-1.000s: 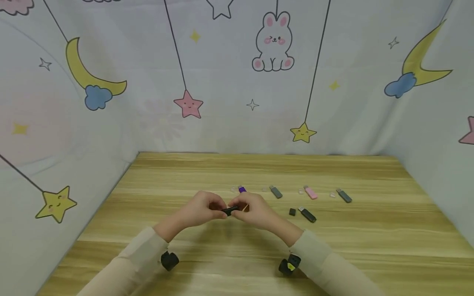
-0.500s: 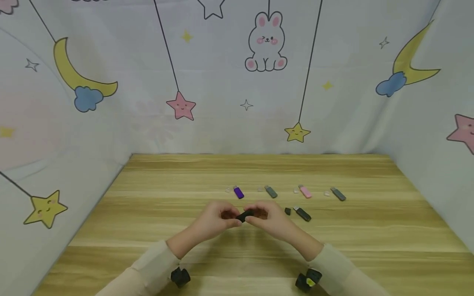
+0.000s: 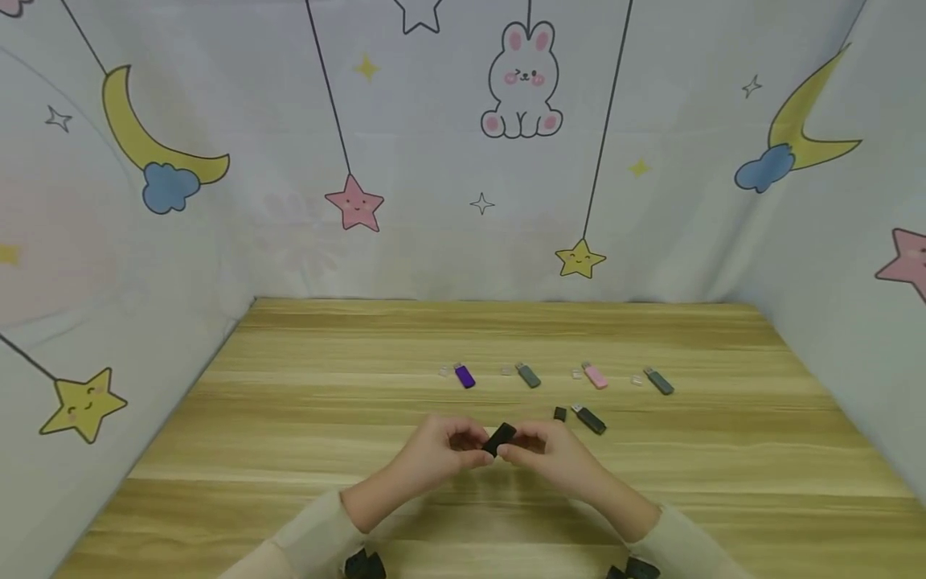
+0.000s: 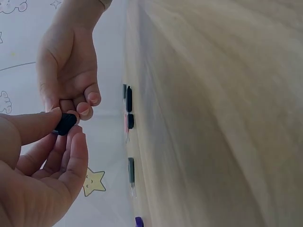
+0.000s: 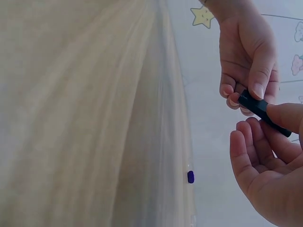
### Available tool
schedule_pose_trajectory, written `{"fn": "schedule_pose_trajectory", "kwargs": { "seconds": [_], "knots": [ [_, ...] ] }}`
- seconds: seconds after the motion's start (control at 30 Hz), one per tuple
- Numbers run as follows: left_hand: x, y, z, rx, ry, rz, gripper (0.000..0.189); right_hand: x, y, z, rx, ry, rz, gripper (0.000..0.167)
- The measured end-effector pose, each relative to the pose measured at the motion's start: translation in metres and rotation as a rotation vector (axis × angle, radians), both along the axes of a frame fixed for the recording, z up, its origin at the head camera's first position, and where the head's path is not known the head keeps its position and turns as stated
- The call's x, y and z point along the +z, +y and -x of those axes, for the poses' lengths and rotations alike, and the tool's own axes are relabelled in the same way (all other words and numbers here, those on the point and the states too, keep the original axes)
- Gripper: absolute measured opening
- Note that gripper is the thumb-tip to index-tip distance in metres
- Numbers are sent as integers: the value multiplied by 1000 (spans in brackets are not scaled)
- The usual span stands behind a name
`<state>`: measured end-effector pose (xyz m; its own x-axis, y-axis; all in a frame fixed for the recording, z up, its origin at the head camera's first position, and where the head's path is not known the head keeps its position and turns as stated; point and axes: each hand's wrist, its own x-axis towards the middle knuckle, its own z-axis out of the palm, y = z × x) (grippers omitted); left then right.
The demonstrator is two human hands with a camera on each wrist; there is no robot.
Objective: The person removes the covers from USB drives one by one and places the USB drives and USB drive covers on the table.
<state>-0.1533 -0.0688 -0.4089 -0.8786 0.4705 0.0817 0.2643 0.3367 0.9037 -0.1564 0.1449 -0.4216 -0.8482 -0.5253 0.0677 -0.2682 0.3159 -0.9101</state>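
Observation:
A black USB stick [image 3: 499, 439] is held up above the table between the two hands. My left hand [image 3: 448, 446] pinches its left end between thumb and fingers, while my right hand [image 3: 553, 454] pinches the other end. In the right wrist view the stick [image 5: 262, 112] slants from one thumb to the other, its metal plug out of sight. Beyond the hands on the table lie another black USB stick [image 3: 591, 419], plug bare, and a small black cap [image 3: 560, 413] beside it.
Across the wooden table [image 3: 325, 402] runs a back row: a purple USB stick [image 3: 465, 375], a grey one [image 3: 528, 375], a pink one [image 3: 596, 375] and a dark grey one [image 3: 659, 381]. A small clear cap [image 3: 637, 380] lies left of each. Printed curtains stand behind.
Both hands have shifted right and nearer the body, carrying the black USB stick. It now slants more steeply between them. The purple stick, partly covered before, shows fully. Things on the table stay put.

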Motion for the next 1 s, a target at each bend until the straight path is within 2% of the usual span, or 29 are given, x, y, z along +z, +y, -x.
{"fn": "schedule_pose_trajectory", "kwargs": {
  "seconds": [0.23, 0.5, 0.83, 1.0],
  "knots": [
    [-4, 6, -6, -22, 0, -40, 10, 1, 5, -9, 8, -7, 61, 18],
    [-9, 11, -10, -16, -54, -79, 10, -2, 5, -14, -9, -9, 101, 21],
    [-11, 13, -14, -14, -71, -90, 12, 0, 6, -19, -12, 11, 64, 19],
    [-9, 12, -15, -20, -61, -95, 15, 1, 9, -21, 40, 12, 71, 19]
  ]
}}
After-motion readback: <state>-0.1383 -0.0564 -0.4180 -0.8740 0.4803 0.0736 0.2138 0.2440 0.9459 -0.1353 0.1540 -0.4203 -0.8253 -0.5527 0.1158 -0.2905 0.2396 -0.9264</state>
